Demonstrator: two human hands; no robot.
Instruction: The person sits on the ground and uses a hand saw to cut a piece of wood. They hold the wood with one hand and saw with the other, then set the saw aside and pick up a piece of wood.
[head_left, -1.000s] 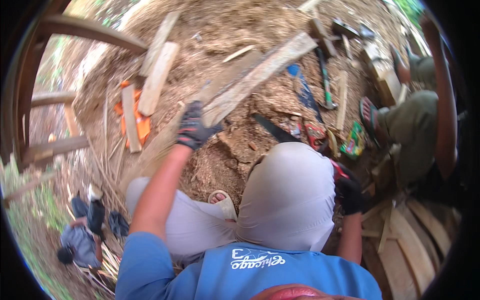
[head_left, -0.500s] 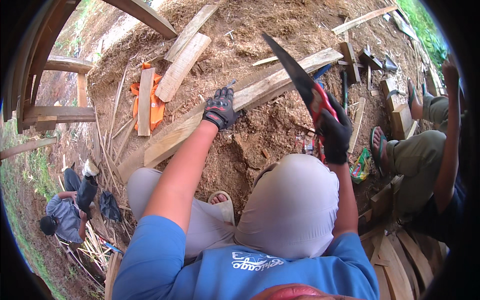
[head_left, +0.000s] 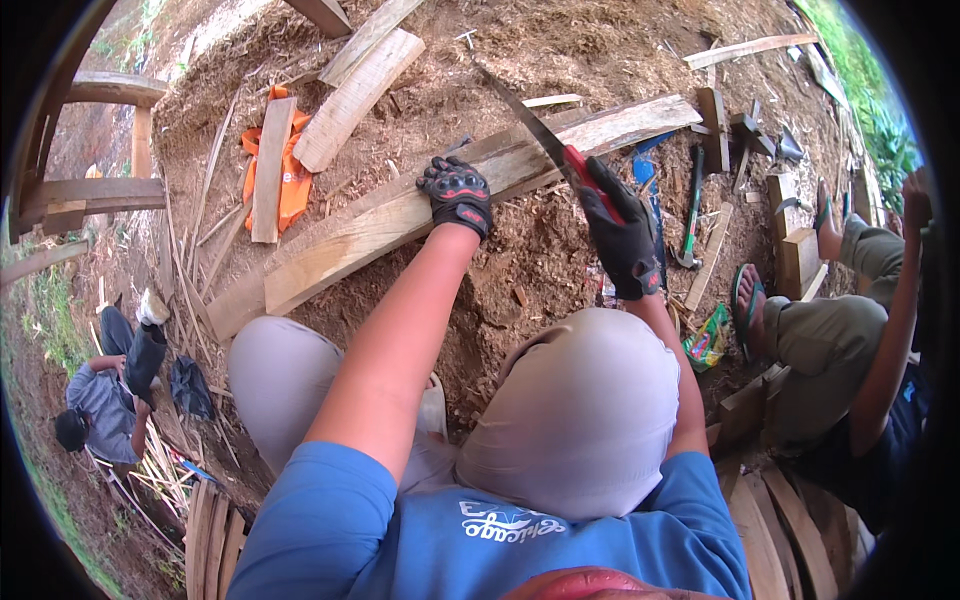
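Note:
My right hand [head_left: 620,235], in a black glove, is wrapped round the red handle of a hand saw [head_left: 537,128]. The dark blade slants up and left, crossing over a long wooden beam [head_left: 355,243]; I cannot tell whether it touches the wood. My left hand [head_left: 456,195], in a black glove with red marks, grips the top of that beam left of the saw, its fingers curled over the far edge. A second length of timber lies along the beam's far side.
An orange bag [head_left: 292,190] lies under a short board [head_left: 272,170]. At right are a hammer [head_left: 692,215], wood blocks [head_left: 797,245] and a seated person's sandalled foot [head_left: 748,300]. Another person [head_left: 105,395] sits far left. Shavings cover the ground.
My right hand has brought the saw left and lower, over the beam. The left hand has shifted right along the beam, its fingers now curled over the edge. The view has shifted slightly.

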